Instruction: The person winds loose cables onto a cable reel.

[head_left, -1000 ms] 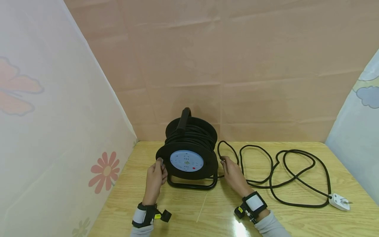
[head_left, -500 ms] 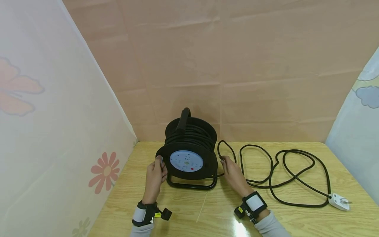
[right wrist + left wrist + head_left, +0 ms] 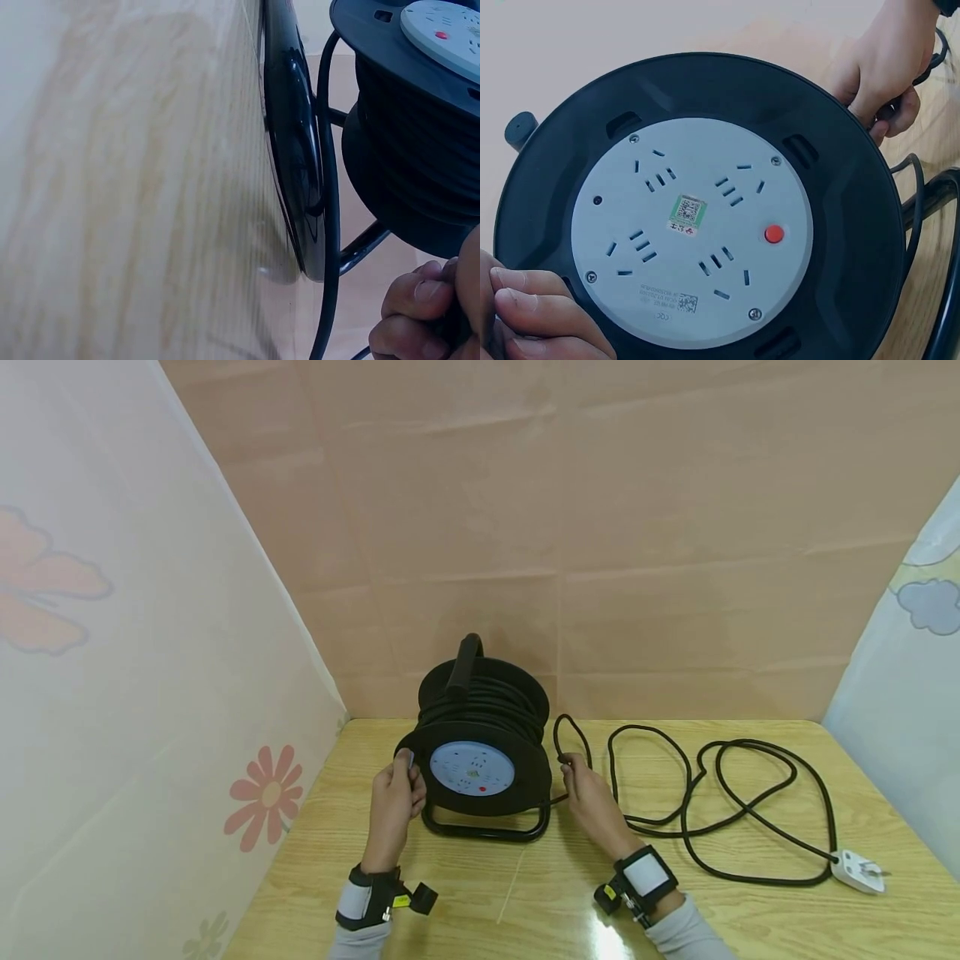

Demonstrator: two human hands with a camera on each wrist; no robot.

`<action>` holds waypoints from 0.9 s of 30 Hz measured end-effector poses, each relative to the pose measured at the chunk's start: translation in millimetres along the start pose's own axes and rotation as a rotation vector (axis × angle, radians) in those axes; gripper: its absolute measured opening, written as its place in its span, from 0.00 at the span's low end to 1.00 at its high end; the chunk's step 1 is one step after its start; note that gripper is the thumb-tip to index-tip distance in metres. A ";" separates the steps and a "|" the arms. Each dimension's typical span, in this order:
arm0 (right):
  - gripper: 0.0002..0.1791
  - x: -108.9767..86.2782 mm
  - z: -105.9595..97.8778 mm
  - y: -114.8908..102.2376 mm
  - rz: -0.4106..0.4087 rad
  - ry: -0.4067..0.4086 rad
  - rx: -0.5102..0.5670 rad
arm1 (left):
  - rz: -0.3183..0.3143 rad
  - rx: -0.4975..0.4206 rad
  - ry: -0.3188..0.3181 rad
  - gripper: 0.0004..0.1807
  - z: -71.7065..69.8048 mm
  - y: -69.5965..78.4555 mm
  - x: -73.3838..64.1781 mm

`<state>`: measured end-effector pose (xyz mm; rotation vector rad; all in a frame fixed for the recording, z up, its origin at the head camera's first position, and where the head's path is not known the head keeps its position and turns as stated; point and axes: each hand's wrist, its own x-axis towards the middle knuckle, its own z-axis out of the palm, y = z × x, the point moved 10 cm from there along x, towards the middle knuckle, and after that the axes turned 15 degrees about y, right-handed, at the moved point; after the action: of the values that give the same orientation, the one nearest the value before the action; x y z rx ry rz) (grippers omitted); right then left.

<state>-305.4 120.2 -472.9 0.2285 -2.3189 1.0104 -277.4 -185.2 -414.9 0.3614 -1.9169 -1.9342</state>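
Left hand (image 3: 392,806) grips the turning reel (image 3: 472,768), right hand (image 3: 592,802) pinches its cable (image 3: 660,836); 1 loop (image 3: 556,739) shrinks (apparently winding in).

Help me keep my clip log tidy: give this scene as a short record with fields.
reel: stands on table
left hand: fingers curled at reel's front edge
right hand: pinches cable beside reel
cable: black, partly wound, partly in loose loops
plug: white, on table, far right
button: red, on reel's socket panel

Glare on tabletop (image 3: 555,902); wrist views bluish
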 end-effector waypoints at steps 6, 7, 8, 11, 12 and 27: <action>0.14 -0.8 0.0 -1.3 0.013 -0.021 0.024 | 0.007 -0.016 -0.018 0.26 3.2 4.9 -1.2; 0.14 -1.0 -0.2 -1.4 0.021 -0.025 0.030 | 0.007 -0.017 -0.020 0.26 3.6 5.6 -1.6; 0.14 -1.2 -0.1 -1.4 0.026 -0.029 0.034 | 0.008 -0.019 -0.021 0.27 3.9 6.2 -1.7; 0.14 -0.7 -0.7 -1.9 0.042 -0.027 0.046 | 0.017 -0.026 -0.025 0.28 5.8 9.0 -2.1; 0.14 -0.5 -0.7 -2.2 0.049 -0.028 0.050 | 0.019 -0.030 -0.029 0.28 6.5 9.9 -2.2; 0.17 3.3 -3.6 -5.7 0.054 -0.002 0.071 | 0.034 -0.080 -0.063 0.30 15.1 21.8 -5.2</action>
<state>-304.2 119.1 -465.5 0.1963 -2.3047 1.1202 -277.5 -169.0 -393.2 0.2459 -1.8651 -2.0154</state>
